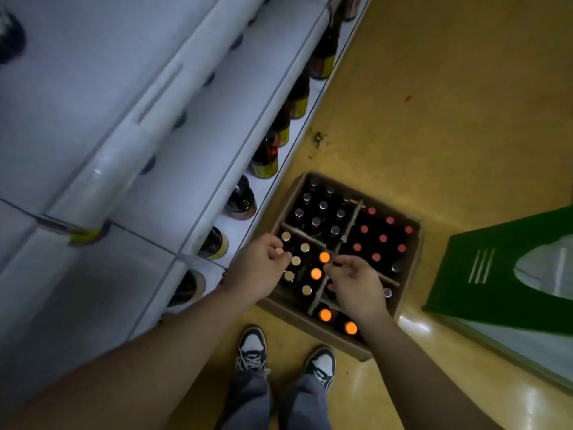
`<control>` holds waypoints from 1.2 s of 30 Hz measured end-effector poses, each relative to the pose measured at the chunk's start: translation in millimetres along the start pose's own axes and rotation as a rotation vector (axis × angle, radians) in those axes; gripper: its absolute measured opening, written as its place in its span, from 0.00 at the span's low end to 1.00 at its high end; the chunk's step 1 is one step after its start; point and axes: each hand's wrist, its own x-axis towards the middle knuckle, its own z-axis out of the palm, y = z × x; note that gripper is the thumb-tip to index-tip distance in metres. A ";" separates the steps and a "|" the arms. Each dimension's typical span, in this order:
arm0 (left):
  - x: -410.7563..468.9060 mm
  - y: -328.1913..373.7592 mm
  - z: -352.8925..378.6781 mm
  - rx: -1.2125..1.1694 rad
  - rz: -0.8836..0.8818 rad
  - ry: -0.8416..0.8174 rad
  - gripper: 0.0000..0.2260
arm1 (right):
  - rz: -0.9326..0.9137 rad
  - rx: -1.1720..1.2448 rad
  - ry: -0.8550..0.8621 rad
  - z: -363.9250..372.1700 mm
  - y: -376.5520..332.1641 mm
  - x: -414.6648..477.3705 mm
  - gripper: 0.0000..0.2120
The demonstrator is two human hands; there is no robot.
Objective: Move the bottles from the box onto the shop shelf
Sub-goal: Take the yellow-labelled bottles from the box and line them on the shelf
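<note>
Fingers (274, 245) of the left hand (260, 271) curl by gold caps (305, 247), grip unclear; the right hand (356, 288) lies relaxed near an orange cap (324, 257). Shelf (198, 150) at left, box (310, 324) on the floor (434, 119) beside it, bottles (383, 238) upright in its compartments.

My cardboard box (310, 328) is brown; its dark bottles (373, 231) wear gold caps (305, 247), orange caps (324, 257), red caps (383, 238) and silver caps (323, 205). Yellow floor (449, 103), white shelf (198, 169), my sneakers (252, 346) white with dark trim, a green panel (496, 293) with white bars.
</note>
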 end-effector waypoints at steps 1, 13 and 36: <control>9.9 -15.2 12.8 0.011 -0.015 -0.008 0.07 | 0.018 -0.018 -0.008 9.0 17.2 14.6 0.14; 109.0 -166.4 122.7 0.135 -0.107 0.001 0.15 | 0.054 -0.358 -0.058 94.4 164.6 152.4 0.18; 159.4 -253.3 167.3 0.704 0.044 -0.035 0.16 | -0.053 -0.949 -0.064 161.8 225.3 218.4 0.14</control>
